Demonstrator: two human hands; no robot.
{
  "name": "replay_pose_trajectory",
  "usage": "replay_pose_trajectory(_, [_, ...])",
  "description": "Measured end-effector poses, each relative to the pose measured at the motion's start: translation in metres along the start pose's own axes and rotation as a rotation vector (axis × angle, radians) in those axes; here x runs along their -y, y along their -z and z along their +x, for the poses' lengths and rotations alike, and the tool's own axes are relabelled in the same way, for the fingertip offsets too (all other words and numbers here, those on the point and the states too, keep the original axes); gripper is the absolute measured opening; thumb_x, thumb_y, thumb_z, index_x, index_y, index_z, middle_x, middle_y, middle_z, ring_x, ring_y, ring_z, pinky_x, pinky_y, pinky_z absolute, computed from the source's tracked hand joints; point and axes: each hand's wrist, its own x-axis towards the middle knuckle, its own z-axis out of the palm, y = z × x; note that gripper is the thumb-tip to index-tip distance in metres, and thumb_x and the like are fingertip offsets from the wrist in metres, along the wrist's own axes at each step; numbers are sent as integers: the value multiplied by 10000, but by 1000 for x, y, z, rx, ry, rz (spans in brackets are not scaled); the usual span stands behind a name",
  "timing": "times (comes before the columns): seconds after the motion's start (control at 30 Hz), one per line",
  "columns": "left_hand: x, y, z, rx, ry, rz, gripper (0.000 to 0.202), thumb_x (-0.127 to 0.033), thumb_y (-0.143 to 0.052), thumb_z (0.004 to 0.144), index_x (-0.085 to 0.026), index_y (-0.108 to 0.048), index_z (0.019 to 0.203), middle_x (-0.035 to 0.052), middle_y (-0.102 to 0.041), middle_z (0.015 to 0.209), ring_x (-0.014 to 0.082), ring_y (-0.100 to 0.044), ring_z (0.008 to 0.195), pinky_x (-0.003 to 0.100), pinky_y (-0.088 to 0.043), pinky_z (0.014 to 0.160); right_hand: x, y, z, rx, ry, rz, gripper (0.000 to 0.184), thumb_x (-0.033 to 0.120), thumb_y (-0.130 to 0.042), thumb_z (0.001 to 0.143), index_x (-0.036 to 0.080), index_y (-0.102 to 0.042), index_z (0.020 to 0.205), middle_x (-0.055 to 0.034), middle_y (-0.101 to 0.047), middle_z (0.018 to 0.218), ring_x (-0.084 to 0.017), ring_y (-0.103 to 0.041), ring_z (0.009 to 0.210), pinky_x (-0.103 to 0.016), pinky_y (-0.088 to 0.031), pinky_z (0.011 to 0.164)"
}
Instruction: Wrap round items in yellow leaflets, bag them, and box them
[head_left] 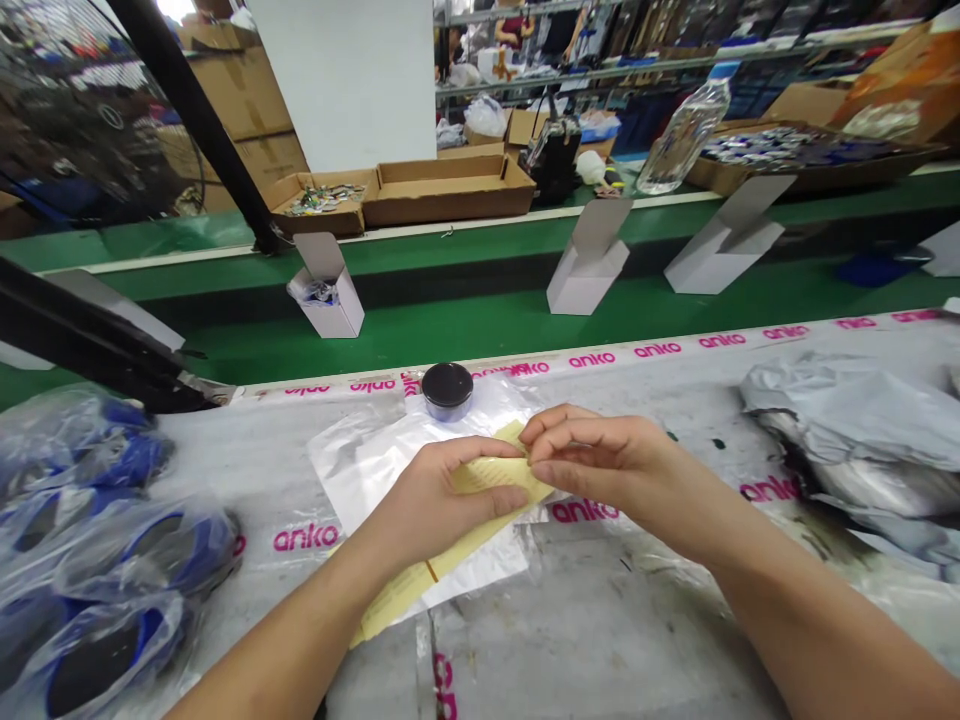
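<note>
A strip of yellow printed paper (405,598), which looks like a sheet of labels, lies slanted between my hands. Its near side is pinched between the thumb and fingers of my left hand (439,505). At the strip's upper right end, the fingertips of my right hand (607,455) are pressed together on its edge; what exactly they grip there is partly hidden. Beneath the strip rest white glossy sheets (337,455). Just beyond them stands a small round tub with a black top (448,388).
Blue items in clear plastic bags (165,545) crowd the left. Crumpled grey plastic (847,410) lies on the right. Across the green conveyor (450,290) stand open white boxes (589,265). A shelf behind holds cardboard trays (450,200) and a water bottle (686,130).
</note>
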Motion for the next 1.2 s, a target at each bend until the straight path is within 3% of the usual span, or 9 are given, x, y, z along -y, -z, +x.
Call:
replay_pose_trajectory(0.13, [-5, -9, -1, -88, 36, -68, 285, -304, -869, 677, -268, -777, 944, -26, -780, 1028, 205, -692, 1014, 332, -497, 963, 0, -1, -1, 14, -6, 19, 200, 407, -728, 866, 230, -746, 773, -64, -641, 1025, -193, -621, 864, -274, -520, 617])
replay_pose_trajectory(0.37, [-4, -19, -1, -186, 83, -5, 221, -369, -821, 667, -237, -763, 834, 4, -750, 886, 196, -648, 832, 269, -474, 641, 2, -3, -4, -7, 12, -115, 177, 354, -695, 868, 228, -741, 752, -34, -648, 865, -150, -579, 711, -280, -474, 599])
replay_pose_trajectory(0.67, [1, -19, 2, -168, 40, -30, 67, -260, -752, 705, -217, -732, 753, -34, -709, 756, 128, -607, 712, 262, -461, 704, 2, -7, -5, -56, 44, -184, 133, 294, -672, 839, 233, -747, 748, -16, -676, 787, -153, -590, 699, -278, -453, 609])
replay_pose_trajectory(0.9, [3, -20, 3, -160, 92, -27, 54, -223, -762, 724, -219, -715, 751, -35, -660, 722, 126, -565, 659, 261, -435, 629, -3, -3, 1, -59, -123, 95, 200, 408, -740, 825, 214, -732, 777, -10, -650, 786, -137, -553, 704, -257, -423, 609])
replay_pose_trajectory(1.03, [7, -23, 1, -238, -94, 82, 230, -229, -872, 669, -259, -745, 857, -12, -673, 886, 183, -631, 856, 314, -497, 761, -8, 1, 5, -194, -83, 134, 247, 473, -769, 815, 229, -753, 849, -16, -677, 876, -146, -580, 751, -270, -450, 652])
replay_pose_trajectory(1.1, [8, -18, 0, -365, -270, 171, 357, -249, -922, 615, -278, -739, 920, 4, -655, 1012, 213, -631, 984, 352, -516, 856, -10, 1, 7, -312, -50, 99, 308, 519, -770, 810, 248, -766, 955, -33, -698, 963, -172, -612, 804, -301, -486, 700])
replay_pose_trajectory(1.2, [8, 2, 4, -598, -460, 277, 310, -305, -871, 705, -266, -691, 954, 32, -639, 1110, 235, -614, 1102, 407, -514, 968, -11, -2, 8, -411, 33, 9, 401, 540, -759, 813, 270, -745, 1109, -60, -706, 1042, -223, -643, 927, -347, -535, 775])
